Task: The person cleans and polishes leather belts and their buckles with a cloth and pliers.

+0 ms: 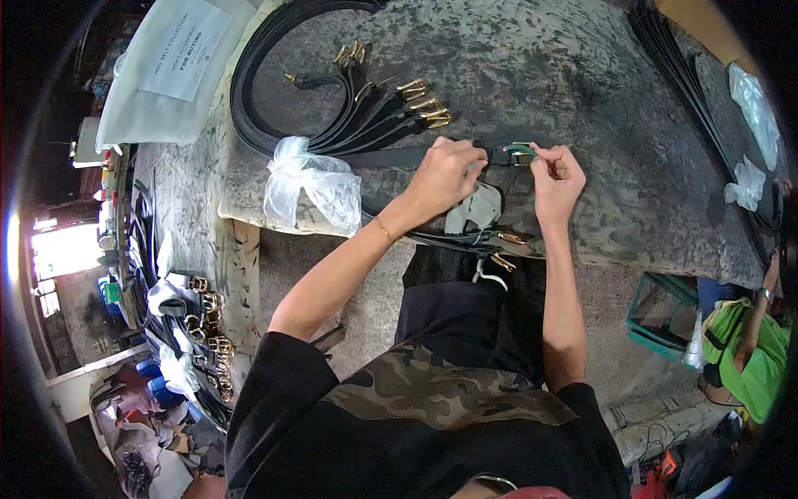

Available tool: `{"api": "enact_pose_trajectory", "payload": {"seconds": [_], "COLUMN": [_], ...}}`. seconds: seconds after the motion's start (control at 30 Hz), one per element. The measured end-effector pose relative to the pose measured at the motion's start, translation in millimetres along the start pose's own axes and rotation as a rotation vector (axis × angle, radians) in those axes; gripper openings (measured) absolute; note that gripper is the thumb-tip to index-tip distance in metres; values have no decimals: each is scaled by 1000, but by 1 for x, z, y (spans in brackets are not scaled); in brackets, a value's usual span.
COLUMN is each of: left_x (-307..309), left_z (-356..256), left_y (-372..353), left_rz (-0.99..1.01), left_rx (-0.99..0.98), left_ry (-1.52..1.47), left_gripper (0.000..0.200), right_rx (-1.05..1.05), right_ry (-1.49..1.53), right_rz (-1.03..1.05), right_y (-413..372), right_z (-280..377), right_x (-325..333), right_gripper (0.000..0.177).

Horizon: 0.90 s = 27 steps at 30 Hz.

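A black belt (391, 157) lies across the table near its front edge. My left hand (451, 173) is closed on the belt, a short way left of its buckle. At the buckle (522, 157), my right hand (557, 181) pinches the end with thumb and forefinger; a narrow green piece (520, 149) shows there, and I cannot make out its kind. Below my hands lies a pale grey cloth (477, 208). More dark straps with gold-coloured buckles (510, 237) rest at the table edge against my body.
Behind my left hand curves a bundle of black belts (249, 91) with gold buckles, tied with clear plastic (312, 187). A labelled white bag (179, 71) is at upper left. More belts (204, 324) hang at left. Another person in a green shirt (752, 358) is at right.
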<state>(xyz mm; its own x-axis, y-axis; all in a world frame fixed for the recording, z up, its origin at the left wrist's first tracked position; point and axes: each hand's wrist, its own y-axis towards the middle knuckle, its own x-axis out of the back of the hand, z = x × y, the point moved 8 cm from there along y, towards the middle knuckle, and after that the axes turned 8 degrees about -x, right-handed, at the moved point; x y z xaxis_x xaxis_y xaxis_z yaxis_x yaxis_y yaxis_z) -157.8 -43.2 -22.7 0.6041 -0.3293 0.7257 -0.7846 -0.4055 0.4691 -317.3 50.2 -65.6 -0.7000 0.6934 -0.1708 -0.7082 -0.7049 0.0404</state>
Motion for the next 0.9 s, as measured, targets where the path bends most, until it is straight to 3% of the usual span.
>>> {"api": "enact_pose_trajectory", "payload": {"seconds": [0.1,0.17,0.23,0.3,0.4,0.83,0.9], "left_x": [-1,0,-1,1,0,0,3], "left_z": [1,5,6,4,5,8,7], "left_y": [1,1,-1,-1,-1,-1,-1], "left_rz": [24,46,19,-7,17,29,27], "left_rx": [35,94,60,27,51,81,89], "left_ry": [-25,-53,-57,-60,-67,-84,-93], "left_gripper": [8,8,8,9,8,9,10], "right_rx": [72,217,163,345,365,371,147], "right_ry": [-79,-325,-313,-407,-428,-451,-268], "right_rz": [66,104,64,100,111,100,92], "right_y": [-3,-6,-6,-10,-11,-12,-5], "right_z": [-2,3,10,26,28,24,2], "right_x": [-9,-14,-17,-25,-28,-27,-15], "right_gripper": [9,11,12,11,12,9,7]}}
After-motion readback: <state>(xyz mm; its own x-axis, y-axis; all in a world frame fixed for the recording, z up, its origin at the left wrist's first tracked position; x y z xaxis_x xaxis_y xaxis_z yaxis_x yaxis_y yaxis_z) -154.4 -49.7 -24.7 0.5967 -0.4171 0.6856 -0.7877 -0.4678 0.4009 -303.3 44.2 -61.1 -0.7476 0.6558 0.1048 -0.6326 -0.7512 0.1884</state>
